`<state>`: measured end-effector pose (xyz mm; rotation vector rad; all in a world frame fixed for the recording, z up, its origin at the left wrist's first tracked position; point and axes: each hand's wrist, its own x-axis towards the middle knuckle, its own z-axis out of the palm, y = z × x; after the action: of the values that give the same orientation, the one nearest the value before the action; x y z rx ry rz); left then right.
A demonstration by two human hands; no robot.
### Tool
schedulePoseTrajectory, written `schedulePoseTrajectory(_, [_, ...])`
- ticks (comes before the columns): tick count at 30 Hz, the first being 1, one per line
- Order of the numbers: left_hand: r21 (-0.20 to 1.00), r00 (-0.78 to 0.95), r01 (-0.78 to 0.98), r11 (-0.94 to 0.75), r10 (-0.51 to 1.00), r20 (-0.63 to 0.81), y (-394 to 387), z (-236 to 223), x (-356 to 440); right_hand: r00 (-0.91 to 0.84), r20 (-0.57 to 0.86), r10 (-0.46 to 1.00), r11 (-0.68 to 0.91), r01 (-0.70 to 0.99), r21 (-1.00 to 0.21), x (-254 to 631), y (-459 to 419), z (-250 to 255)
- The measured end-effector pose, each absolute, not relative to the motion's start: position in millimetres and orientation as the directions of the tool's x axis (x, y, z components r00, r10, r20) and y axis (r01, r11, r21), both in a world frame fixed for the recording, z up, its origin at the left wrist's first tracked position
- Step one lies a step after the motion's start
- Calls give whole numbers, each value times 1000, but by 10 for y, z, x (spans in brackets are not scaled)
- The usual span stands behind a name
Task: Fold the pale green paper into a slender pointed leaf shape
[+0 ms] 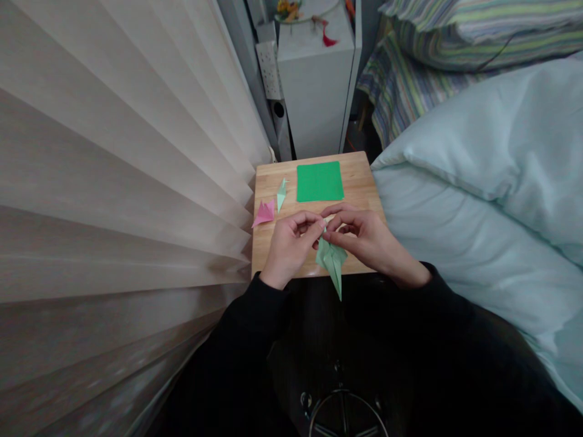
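Both hands meet over the near edge of a small wooden table (pixel 355 176), pinching a light green folded paper piece (pixel 331 260). My left hand (pixel 297 241) has its thumb and fingers closed at the paper's upper tip. Against the same tip, my right hand (pixel 362 237) presses its thumb and index finger together. The rest of the green paper hangs down below the fingers, its long point reaching past the table edge. Fingertips hide the very top of it. Left of the hands lie a pink folded paper piece (pixel 264 213) and a pale green paper crane (pixel 282 195).
A stack of bright green square paper (pixel 320 181) lies at the table's far side. A pleated curtain (pixel 182 182) borders the left, and a bed with pale blue bedding (pixel 455 200) the right. Behind the table stands a white cabinet (pixel 316 91).
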<state>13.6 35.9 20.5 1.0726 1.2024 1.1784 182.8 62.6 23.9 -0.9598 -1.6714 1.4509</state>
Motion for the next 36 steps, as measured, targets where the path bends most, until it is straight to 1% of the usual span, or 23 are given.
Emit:
schedulePoseTrajectory(3, [996, -50, -61, 66, 996, -69, 360, 196, 141, -498, 47, 866, 98, 77, -992, 1826, 624, 220])
schedulePoseTrajectory(7, [997, -97, -60, 55, 993, -61, 362, 171, 144, -543, 57, 838, 137, 107, -985, 1822, 627, 187])
schedulePoseTrajectory(14, [996, -131, -77, 50, 990, -60, 348, 112, 168, -540, 69, 839, 181, 157, -971, 1826, 630, 158])
schedulePoseTrajectory(17, [997, -154, -66, 34, 987, -44, 349, 127, 166, -526, 52, 849, 158, 158, -975, 1816, 625, 132])
schedulePoseTrajectory(21, [1000, -213, 13, 0, 977, 3, 366, 150, 148, -476, 6, 880, 88, 151, -985, 1800, 631, 100])
schedulePoseTrajectory(23, [1000, -243, 1, -10, 970, 10, 371, 151, 141, -451, -5, 893, 68, 146, -987, 1799, 641, 93])
schedulePoseTrajectory(25, [996, -207, -81, 24, 977, -41, 368, 150, 140, -431, -12, 902, 55, 142, -988, 1804, 651, 88])
schedulePoseTrajectory(28, [975, -86, -194, 111, 988, -129, 360, 146, 141, -404, -18, 915, 45, 145, -988, 1814, 661, 80])
schedulePoseTrajectory(30, [975, -71, -192, 113, 989, -129, 362, 136, 138, -396, -6, 918, 48, 125, -991, 1815, 664, 75])
schedulePoseTrajectory(32, [984, -87, -152, 94, 990, -108, 371, 121, 130, -400, 9, 917, 43, 77, -996, 1808, 664, 74])
schedulePoseTrajectory(36, [991, -93, -106, 85, 991, -95, 391, 99, 106, -416, -10, 909, -30, -41, -999, 1784, 655, 87])
